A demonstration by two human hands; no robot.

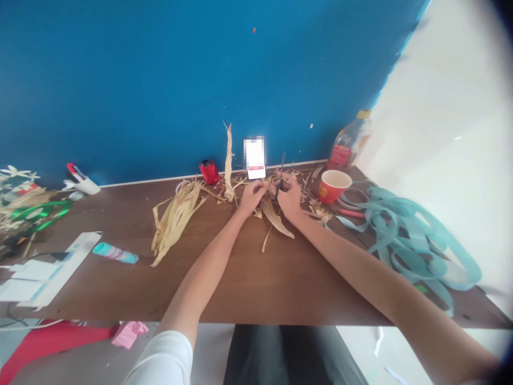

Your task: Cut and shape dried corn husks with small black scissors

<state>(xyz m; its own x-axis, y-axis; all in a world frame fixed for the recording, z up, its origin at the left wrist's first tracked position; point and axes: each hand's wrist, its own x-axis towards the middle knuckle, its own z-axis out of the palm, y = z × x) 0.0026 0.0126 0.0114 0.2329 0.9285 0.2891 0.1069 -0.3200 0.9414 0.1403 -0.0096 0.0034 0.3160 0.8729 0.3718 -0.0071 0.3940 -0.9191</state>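
Note:
Both of my hands meet over the brown table near the blue wall. My right hand (290, 197) is wrapped round dark-handled scissors (280, 187), whose blades point up. Pinched in my left hand (252, 197) is a small piece of dry corn husk, close to the fingers of my right hand. A curved husk piece (276, 219) lies just below my hands, with a thin strip beside it. Husk scraps are scattered around and behind the hands. Left of them lies a large bundle of pale husks (176, 222).
A lit phone (255, 158) and an upright husk (228, 163) stand by the wall, near a red roll (209, 172). Rightward are a red cup (333, 187), a bottle (350, 141) and tangled teal ribbon (401, 230). A blue tube (115, 252) lies left.

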